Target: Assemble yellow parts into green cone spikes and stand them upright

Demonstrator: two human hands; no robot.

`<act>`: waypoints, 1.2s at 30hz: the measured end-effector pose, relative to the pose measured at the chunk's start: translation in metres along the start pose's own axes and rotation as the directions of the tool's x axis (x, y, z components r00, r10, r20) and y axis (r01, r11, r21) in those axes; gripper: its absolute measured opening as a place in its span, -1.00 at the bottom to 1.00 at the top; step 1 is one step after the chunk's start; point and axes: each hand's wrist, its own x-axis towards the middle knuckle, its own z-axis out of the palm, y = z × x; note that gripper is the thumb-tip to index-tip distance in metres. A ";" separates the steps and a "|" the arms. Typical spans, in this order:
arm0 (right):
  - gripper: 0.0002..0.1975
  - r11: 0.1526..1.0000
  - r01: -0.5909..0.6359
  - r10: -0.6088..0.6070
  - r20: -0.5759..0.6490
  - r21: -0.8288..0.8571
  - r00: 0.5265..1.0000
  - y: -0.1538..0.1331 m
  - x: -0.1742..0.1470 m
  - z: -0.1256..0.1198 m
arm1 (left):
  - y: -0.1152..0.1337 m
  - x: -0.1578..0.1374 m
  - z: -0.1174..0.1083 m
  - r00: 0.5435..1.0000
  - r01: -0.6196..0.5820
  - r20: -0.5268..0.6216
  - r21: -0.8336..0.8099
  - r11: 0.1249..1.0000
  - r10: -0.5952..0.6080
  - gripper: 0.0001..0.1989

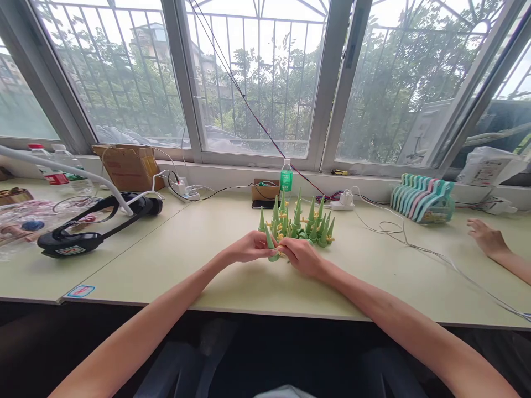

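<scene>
Near the middle of the table, my left hand (250, 247) is closed on a green cone-shaped piece (270, 242) with a wider round base, its point upward. My right hand (302, 255) meets it from the right, fingers pinched together at the cone's side. Whatever small part those fingertips hold is mostly hidden, though a bit of yellow shows there. Just behind both hands stands a cluster of similar green cones (297, 213) with yellow pegs sticking out sideways. Several lie or lean at the cluster's front right.
A green-labelled bottle (286, 176) and a small cardboard box (266, 189) stand behind the cones. Left is a black headset (99, 224); right, a row of pastel hangers (422, 198). White cables (427, 250) cross the table. Another person's hand (489, 239) rests at far right.
</scene>
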 end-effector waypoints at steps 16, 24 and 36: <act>-0.60 0.998 -0.021 0.023 0.044 -0.058 0.999 0.001 -0.001 0.000 | -0.005 0.000 0.003 0.998 -0.007 -0.066 0.192 0.981 0.020 -0.67; -0.63 0.999 -0.033 0.033 -0.037 -0.015 0.999 -0.002 0.000 0.001 | -0.001 0.001 -0.003 0.987 -0.014 -0.158 0.114 0.993 0.032 -0.59; -0.70 0.999 -0.034 0.025 -0.262 -0.029 0.965 -0.004 0.001 0.001 | 0.001 0.001 -0.006 0.978 -0.018 -0.209 -0.155 0.988 -0.015 -0.54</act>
